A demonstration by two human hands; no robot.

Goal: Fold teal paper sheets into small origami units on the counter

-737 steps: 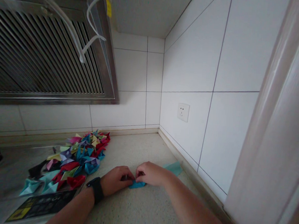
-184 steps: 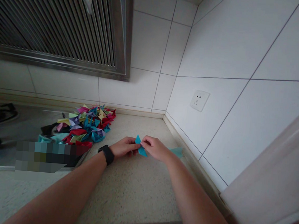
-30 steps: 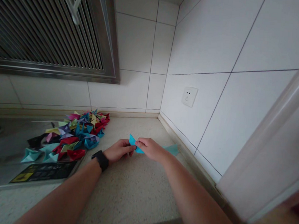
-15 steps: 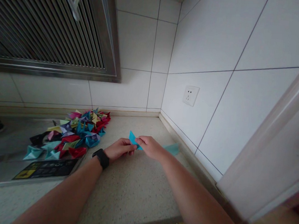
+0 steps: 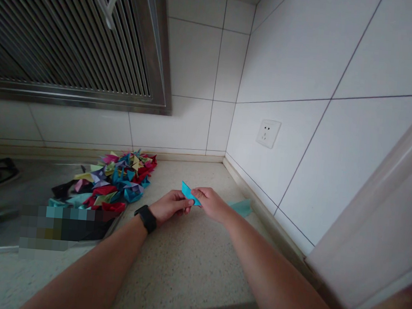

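Between both hands, above the speckled countertop (image 5: 179, 266), is a small folded piece of bright blue paper (image 5: 188, 191). My left hand (image 5: 170, 204) pinches its lower edge between thumb and fingers; a black watch sits on that wrist. My right hand (image 5: 212, 203) grips the paper's right side, the thumb lying over it, so part of the paper is hidden. Behind my right forearm lies a flat piece of pale teal paper (image 5: 242, 207) on the counter. To the left, a heap of folded paper pieces (image 5: 118, 185) in red, blue, purple, yellow and pink spreads out.
The heap rests on a metal gas stove (image 5: 11, 227) with a burner at the far left. A slatted range hood (image 5: 79, 44) overhangs the upper left. White tiled walls meet behind the counter, with a wall socket (image 5: 268, 133) on the right. A pale door frame (image 5: 382, 221) stands farther right.
The whole scene has shifted slightly to the right as the camera turned. Both hands keep hold of the blue paper, which now shows a little more of its flat face.
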